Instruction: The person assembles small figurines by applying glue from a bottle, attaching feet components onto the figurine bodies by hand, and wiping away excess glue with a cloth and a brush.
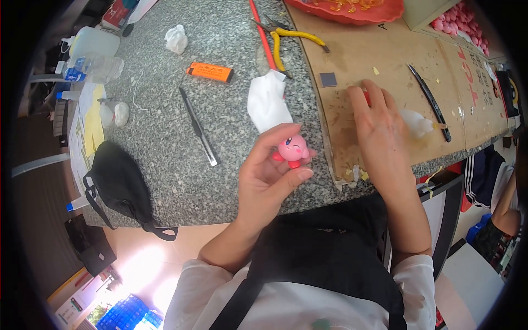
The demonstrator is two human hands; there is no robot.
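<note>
From the head view we see our left hand [263,184] raised just above the near edge of the grey speckled worktop [165,165], its grip closed on a small round pink figure [292,148] with red feet, pinched between thumb and fingertips with the face turned up toward us. Our right hand [379,132] lies palm down on the brown cardboard sheet [396,60] that covers the right part of the worktop; the fingers are spread flat and the grip is open, holding nothing that we can see, though a bit of red shows under the fingertips and we cannot tell what it is. Just right of that hand sits a small white piece [416,124], and beyond it a dark slim blade tool [429,99] lies slanted on the cardboard. Behind the pink figure a crumpled white cloth [268,102] rests on the stone. Farther left lie a utility knife [198,127] and an orange lighter [209,71], well apart from both hands. Yellow-handled pliers [286,41] lie near the far edge, beside a red tray [352,11]. A black pouch [118,184] with straps sits at the worktop's left near corner.
</note>
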